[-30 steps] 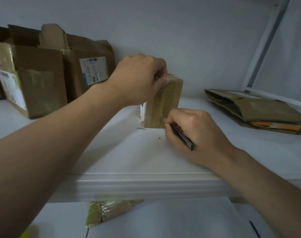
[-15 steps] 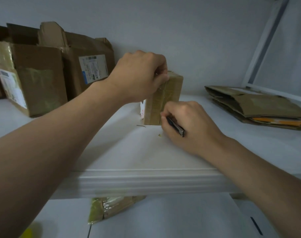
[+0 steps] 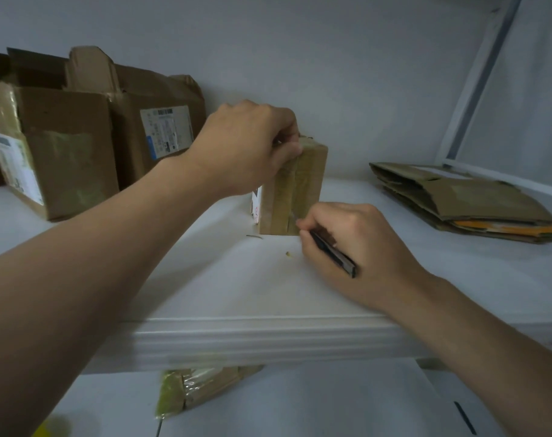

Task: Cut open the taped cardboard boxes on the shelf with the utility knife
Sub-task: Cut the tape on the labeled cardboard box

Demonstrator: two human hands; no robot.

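While left hand grips atop the taped box, right hand clenches utility knife at its lower front, opened boxes left of it, contents hidden.

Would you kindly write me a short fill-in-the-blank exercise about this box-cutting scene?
The left hand grips the small taped box at its ____.
The right hand holds a black ____ near the box's lower edge.
Flattened cardboard lies on the shelf at its ____ side.
Missing: top; utility knife; right.
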